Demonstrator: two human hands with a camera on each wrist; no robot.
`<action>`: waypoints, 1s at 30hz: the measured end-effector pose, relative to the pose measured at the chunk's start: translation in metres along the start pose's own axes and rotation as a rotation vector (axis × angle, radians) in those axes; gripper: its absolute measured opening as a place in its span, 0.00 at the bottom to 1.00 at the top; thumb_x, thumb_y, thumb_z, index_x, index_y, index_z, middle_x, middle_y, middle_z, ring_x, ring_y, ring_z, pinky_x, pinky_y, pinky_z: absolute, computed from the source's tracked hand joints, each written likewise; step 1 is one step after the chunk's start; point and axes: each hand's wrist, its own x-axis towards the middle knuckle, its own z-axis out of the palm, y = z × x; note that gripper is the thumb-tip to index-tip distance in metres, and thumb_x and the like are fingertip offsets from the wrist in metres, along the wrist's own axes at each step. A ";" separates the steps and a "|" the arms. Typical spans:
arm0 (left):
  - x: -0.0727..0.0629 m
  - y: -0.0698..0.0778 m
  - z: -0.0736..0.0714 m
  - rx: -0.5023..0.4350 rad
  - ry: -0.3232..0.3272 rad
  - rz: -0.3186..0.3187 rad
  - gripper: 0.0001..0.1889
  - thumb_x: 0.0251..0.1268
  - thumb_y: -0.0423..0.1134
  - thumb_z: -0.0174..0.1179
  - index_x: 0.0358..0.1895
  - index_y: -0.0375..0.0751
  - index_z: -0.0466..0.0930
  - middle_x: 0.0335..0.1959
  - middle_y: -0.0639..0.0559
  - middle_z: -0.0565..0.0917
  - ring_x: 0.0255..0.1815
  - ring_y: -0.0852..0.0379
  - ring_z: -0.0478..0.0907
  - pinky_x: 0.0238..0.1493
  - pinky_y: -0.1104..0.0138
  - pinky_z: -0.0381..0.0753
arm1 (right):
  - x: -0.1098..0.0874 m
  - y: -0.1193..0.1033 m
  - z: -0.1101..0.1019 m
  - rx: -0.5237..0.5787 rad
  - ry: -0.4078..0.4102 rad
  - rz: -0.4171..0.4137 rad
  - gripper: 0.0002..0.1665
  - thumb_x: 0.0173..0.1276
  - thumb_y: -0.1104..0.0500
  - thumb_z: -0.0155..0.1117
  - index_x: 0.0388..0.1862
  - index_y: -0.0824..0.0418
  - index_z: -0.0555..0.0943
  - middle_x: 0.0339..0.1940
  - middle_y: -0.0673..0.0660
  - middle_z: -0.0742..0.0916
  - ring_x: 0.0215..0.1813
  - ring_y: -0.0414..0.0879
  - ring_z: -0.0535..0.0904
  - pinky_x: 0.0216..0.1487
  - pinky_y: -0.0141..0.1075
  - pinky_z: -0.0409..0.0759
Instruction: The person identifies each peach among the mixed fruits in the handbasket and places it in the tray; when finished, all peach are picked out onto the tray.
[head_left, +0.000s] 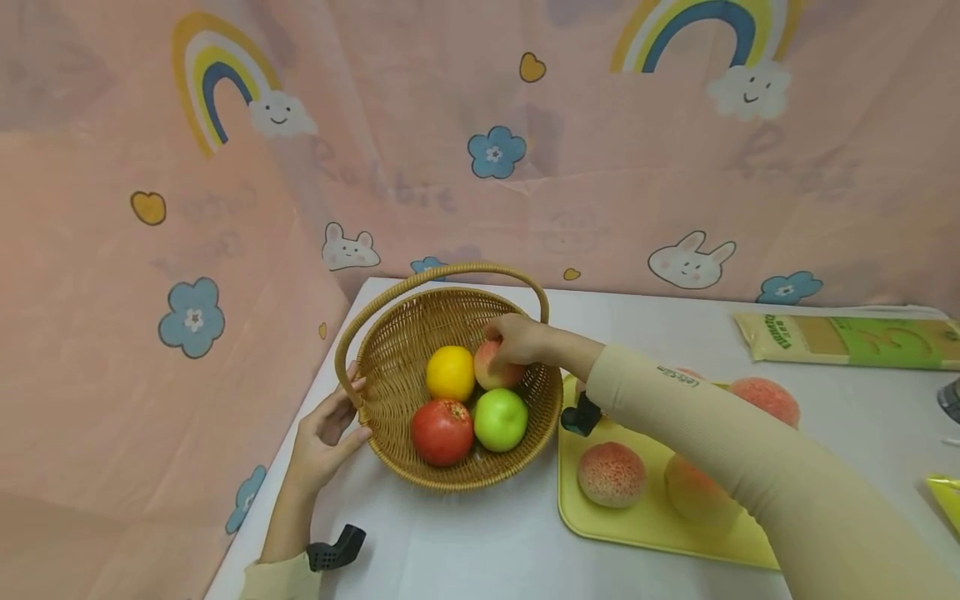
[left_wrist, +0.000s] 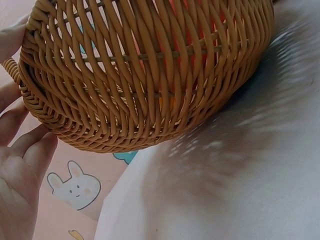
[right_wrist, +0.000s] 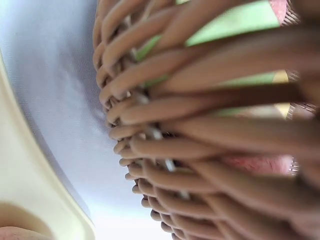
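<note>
A wicker basket point(head_left: 390, 392) with a tall handle stands on the white table. My left hand point(head_left: 322, 437) holds its left rim near the foot of the handle; the left wrist view shows fingers point(left_wrist: 37, 145) against the weave. Inside the basket, my right hand point(head_left: 517, 340) grips a peach point(head_left: 491, 367) from above. Around that peach lie a yellow orange-like fruit point(head_left: 451, 373), a red pomegranate point(head_left: 442, 432) and a green apple point(head_left: 501, 420). The right wrist view is mostly filled by the basket's woven side point(right_wrist: 200, 125), which hides the right hand.
A yellow tray point(head_left: 600, 529) sits right of the basket, with several peaches such as this one point(head_left: 611, 474), partly under my right forearm. A green and tan packet point(head_left: 855, 340) lies at the back right. A pink patterned cloth point(head_left: 450, 108) hangs behind and at the left.
</note>
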 end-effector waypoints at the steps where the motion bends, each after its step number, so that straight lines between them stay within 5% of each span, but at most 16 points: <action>1: 0.000 0.000 0.000 -0.001 0.000 0.000 0.29 0.51 0.15 0.59 0.61 0.18 0.65 0.72 0.30 0.54 0.73 0.51 0.59 0.68 0.72 0.64 | 0.000 0.001 0.000 0.022 -0.011 -0.008 0.39 0.57 0.65 0.67 0.68 0.68 0.66 0.66 0.66 0.74 0.67 0.57 0.68 0.64 0.44 0.74; 14: -0.001 -0.001 0.001 -0.008 0.003 -0.013 0.30 0.50 0.16 0.60 0.61 0.19 0.65 0.73 0.33 0.54 0.74 0.51 0.58 0.68 0.70 0.64 | 0.001 0.010 -0.002 0.188 -0.265 -0.135 0.40 0.54 0.70 0.64 0.69 0.64 0.66 0.70 0.60 0.71 0.73 0.55 0.62 0.74 0.46 0.59; 26: 0.000 -0.001 0.001 0.025 0.013 -0.028 0.31 0.50 0.15 0.59 0.62 0.20 0.64 0.71 0.30 0.57 0.72 0.57 0.62 0.67 0.72 0.65 | 0.005 0.012 0.009 0.043 -0.238 -0.146 0.40 0.54 0.68 0.68 0.68 0.63 0.68 0.71 0.61 0.68 0.69 0.53 0.65 0.69 0.43 0.67; 30: -0.001 -0.001 0.001 0.023 0.018 -0.032 0.32 0.50 0.14 0.59 0.63 0.20 0.64 0.70 0.27 0.58 0.72 0.57 0.63 0.67 0.71 0.65 | 0.006 0.012 0.010 0.064 -0.245 -0.127 0.40 0.53 0.69 0.68 0.67 0.63 0.69 0.68 0.60 0.72 0.62 0.50 0.69 0.59 0.38 0.75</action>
